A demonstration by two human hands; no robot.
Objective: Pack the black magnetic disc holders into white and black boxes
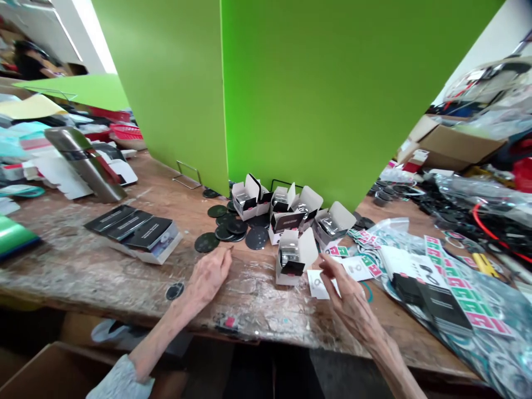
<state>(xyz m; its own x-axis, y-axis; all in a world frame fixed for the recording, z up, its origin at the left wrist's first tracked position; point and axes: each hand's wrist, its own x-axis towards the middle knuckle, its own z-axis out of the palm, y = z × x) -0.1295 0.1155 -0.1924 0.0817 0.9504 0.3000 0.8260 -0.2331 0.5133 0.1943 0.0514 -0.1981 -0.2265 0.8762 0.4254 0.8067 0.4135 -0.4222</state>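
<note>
My left hand rests near the middle of the wooden table with its fingers curled in; what they hold, if anything, is too small to make out. Just beyond it lie several black discs. My right hand has its fingers apart, over white printed cards and beside an open small box with a silvery packet inside. Behind that box stand several more open boxes with similar packets. Closed black-topped boxes sit in a row to the left.
A tall green divider rises behind the boxes. At left stands a metallic flask. Plastic bags with stickers cover the right side, near yellow-handled pliers. A cardboard box is farther back. Another person is far left.
</note>
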